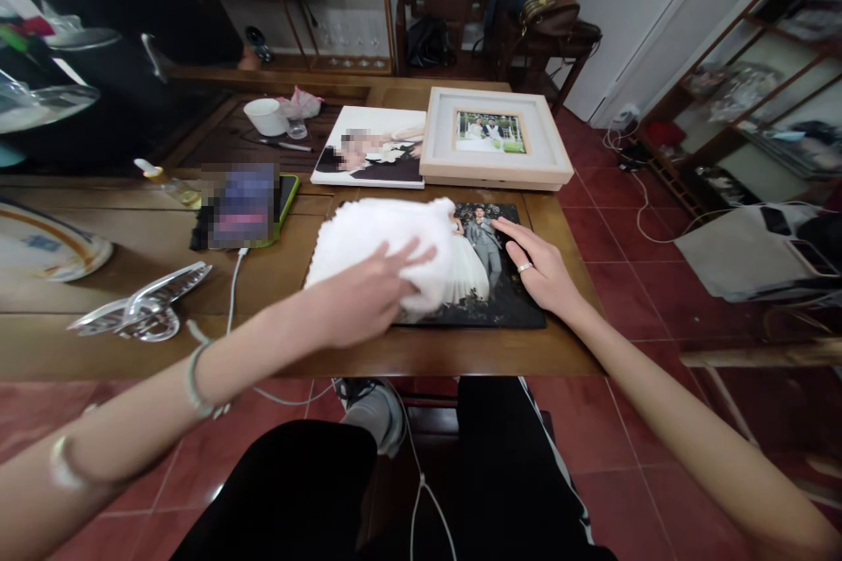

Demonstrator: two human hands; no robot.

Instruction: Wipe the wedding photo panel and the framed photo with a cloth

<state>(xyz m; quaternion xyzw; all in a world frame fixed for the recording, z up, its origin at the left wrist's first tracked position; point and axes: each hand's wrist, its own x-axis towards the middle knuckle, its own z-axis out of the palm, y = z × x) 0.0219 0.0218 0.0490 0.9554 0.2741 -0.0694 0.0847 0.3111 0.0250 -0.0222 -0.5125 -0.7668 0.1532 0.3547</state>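
A dark photo panel [500,302] showing a wedding couple lies flat near the front edge of a wooden table [158,342]. A white cloth [381,237] covers its left half. My left hand [365,294] presses on the cloth with fingers spread flat. My right hand [543,267], wearing a ring, lies open and flat on the panel's right edge. Both hands hold nothing in a grip.
Behind the panel lie a white photo print [372,149] and a white framed picture [493,136]. A phone in a green case [246,202] with a cable, a plate [46,245], a glass dish [141,307], a white cup [267,116] and a small bottle [167,181] are to the left.
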